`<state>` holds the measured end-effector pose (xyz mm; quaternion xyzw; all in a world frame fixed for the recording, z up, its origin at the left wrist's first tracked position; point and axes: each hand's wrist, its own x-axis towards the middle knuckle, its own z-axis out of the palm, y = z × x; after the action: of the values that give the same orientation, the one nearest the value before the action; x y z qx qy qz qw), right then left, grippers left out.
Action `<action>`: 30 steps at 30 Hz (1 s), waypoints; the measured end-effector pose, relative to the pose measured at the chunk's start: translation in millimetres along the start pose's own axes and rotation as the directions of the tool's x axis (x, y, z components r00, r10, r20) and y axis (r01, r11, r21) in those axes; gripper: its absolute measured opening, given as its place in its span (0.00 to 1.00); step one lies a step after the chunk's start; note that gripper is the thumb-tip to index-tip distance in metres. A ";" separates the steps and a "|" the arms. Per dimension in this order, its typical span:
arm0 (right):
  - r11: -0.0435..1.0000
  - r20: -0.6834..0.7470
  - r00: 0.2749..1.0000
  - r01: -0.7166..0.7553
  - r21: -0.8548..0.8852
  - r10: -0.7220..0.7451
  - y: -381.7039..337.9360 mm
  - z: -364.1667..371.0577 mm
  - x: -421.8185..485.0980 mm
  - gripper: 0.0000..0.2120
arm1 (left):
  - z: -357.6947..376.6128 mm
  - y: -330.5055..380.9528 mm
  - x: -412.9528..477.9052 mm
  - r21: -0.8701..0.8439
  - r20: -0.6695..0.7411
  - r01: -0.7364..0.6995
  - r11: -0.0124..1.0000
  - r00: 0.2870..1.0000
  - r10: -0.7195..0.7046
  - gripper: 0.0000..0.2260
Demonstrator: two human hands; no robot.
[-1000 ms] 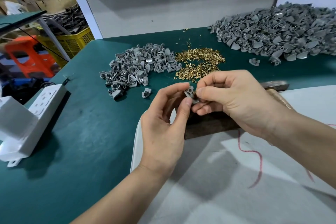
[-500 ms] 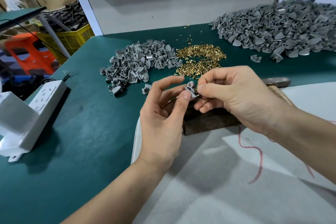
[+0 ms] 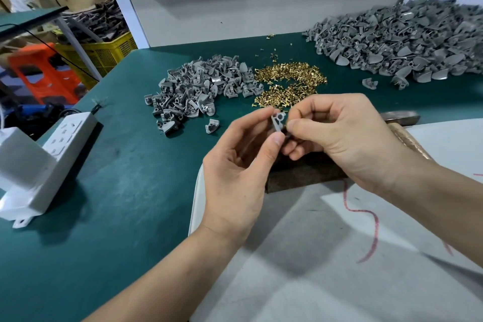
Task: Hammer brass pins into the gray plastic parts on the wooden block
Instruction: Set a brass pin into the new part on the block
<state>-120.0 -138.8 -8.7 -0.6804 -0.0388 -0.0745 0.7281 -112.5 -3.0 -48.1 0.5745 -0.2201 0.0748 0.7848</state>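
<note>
Two bare hands, left hand [image 3: 235,178] and right hand [image 3: 347,136]; one small gray plastic part [image 3: 278,120] pinched between them; two heaps of gray plastic parts, a smaller heap [image 3: 201,86] and a larger heap [image 3: 405,42]; one heap of brass pins [image 3: 290,83]; one dark wooden block [image 3: 300,172]; one wooden-handled hammer [image 3: 400,116]; one white power strip [image 3: 70,131]

One head-worn wide-angle view, forward and steeply downward, close above and just behind the wooden block [image 3: 300,175].
</note>
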 end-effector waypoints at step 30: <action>0.999 0.001 0.999 0.040 -0.019 -0.040 0.0 -0.3 -2.2 0.09 | 1.1 -1.0 -0.6 0.017 -0.041 -0.005 1.000 0.999 0.006 0.10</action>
<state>-122.2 -139.0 -9.0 -0.6864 -0.0519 -0.0889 0.7199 -112.9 -4.2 -48.9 0.5788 -0.2048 0.0906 0.7841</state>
